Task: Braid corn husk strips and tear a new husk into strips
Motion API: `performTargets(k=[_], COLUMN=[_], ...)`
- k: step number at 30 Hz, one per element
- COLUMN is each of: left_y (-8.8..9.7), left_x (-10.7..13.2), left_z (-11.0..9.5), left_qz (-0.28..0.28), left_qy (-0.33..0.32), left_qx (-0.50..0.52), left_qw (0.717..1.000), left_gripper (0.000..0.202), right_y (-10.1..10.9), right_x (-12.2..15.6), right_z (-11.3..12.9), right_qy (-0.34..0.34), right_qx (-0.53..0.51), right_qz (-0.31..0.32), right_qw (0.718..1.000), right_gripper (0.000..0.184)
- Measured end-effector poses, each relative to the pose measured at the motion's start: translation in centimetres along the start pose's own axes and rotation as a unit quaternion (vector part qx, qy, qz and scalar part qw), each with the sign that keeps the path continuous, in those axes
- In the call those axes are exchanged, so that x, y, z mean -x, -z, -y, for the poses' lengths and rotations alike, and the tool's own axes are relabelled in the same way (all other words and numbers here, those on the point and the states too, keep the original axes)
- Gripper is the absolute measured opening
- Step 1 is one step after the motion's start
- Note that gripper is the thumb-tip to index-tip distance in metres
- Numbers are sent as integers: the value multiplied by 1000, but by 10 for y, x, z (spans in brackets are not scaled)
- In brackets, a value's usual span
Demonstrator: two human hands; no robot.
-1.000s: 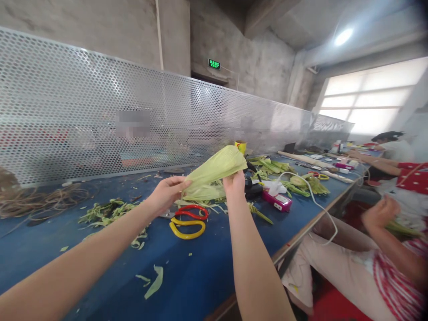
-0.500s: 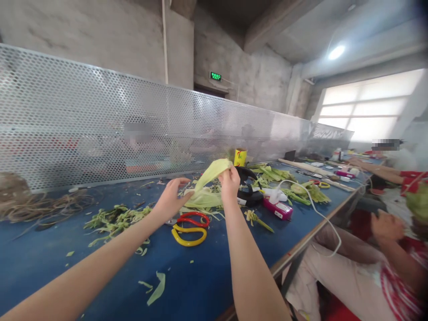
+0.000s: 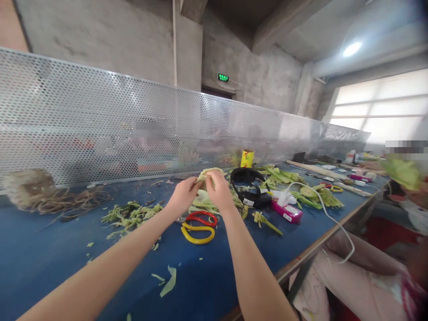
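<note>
My left hand (image 3: 183, 195) and my right hand (image 3: 220, 189) are close together over the blue table, fingers closed in a pinch. Between their fingertips is a pale green corn husk (image 3: 210, 171), bunched and folded; my fingers partly hide it. More pale husk (image 3: 201, 200) lies just beneath. In front of the hands rests a pair of scissors (image 3: 198, 241) with one red and one yellow handle, its blades partly covered by my left wrist. Knotted green husk pieces (image 3: 129, 216) are heaped left of my left forearm.
Right of my hands are black headgear (image 3: 248, 189), a magenta tissue pack (image 3: 286, 211), a white cable (image 3: 329, 214) and a yellow can (image 3: 247, 158). Coiled twine (image 3: 75, 199) lies far left. A perforated metal screen (image 3: 100, 129) runs behind. A seated person (image 3: 368, 276) is at right, holding green husks.
The husk, stretched out between my hands before, is now gathered up. My hands have come closer together. The view has turned slightly left, and the person at right has raised green husks.
</note>
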State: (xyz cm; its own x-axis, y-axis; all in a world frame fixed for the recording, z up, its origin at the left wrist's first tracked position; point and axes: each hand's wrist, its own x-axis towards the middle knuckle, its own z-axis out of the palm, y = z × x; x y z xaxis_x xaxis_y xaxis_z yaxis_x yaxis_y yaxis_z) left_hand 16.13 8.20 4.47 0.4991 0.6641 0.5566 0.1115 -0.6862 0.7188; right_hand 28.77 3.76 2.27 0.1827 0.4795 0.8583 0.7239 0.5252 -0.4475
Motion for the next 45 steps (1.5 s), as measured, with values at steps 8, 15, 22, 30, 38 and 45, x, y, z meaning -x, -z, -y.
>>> performTargets(k=[8,15,22,30,38,45], left_y=[13,20,27,28,49,42], left_x=[13,20,19,17,10,20], left_z=[-1,2,0,-10,-4,-10], left_qz=[85,61,47,-15,-85,-73], left_qy=[21,39,50,61,136,168], left_qx=[98,120,175,295,353,262], left_qw=[991,990,982,953,922,948], left_gripper=[14,13,7,17,26,26], right_y=[0,0,4,11,8,-7], right_x=[-1,-3,-1,-3,-6,1], right_z=[6,14,20,33,42,49], right_qy=[-12,10,27,63,-22,-150], right_qx=[-3,-16,-52,-118,-15,-126], right_qz=[39,43,27,14,-43,120], right_qw=[999,999,998,991,999,973], right_gripper=[16,13,7,26,41,57])
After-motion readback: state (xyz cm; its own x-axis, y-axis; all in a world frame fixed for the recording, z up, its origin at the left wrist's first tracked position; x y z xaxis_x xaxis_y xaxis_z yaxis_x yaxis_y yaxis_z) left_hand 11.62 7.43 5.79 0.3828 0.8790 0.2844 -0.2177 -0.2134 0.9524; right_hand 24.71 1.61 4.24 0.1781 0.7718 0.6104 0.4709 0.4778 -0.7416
